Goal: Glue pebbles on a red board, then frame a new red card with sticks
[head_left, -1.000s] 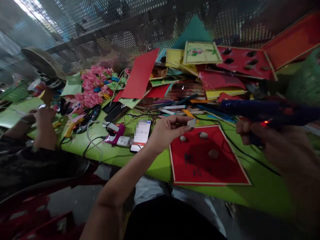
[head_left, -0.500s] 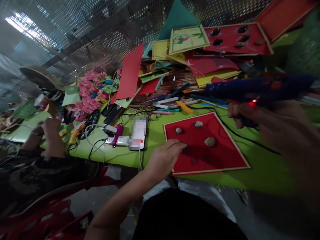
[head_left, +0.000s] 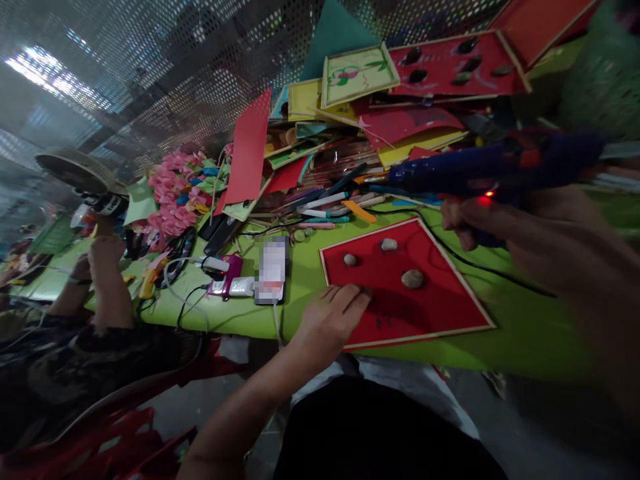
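My right hand (head_left: 510, 223) is wrapped round the grip of a blue glue gun (head_left: 480, 167) with a lit red light, raised above the table at the right. Below it lies a red board (head_left: 445, 300) with a pale wooden edging, tilted in view. Three pebbles sit on the board: a small one (head_left: 350, 259), a whitish one (head_left: 389, 245) and a larger one (head_left: 413, 279). Over the board's left side, my left hand (head_left: 334, 317) has its fingers bent and together. What they hold, if anything, is hidden. Dark marks show on the board near the fingertips.
A phone (head_left: 271, 270) charges left of the board, beside a purple power strip (head_left: 230, 277). A black cord (head_left: 465, 262) runs behind and right of the board. Markers (head_left: 325, 200) and framed boards (head_left: 360, 75) pile up behind. A co-worker's hands (head_left: 106, 257) are at far left.
The view has shifted slightly, so most things sit a little further left. My left fingers have curled lower over the board. The glue gun stays raised in my right hand.
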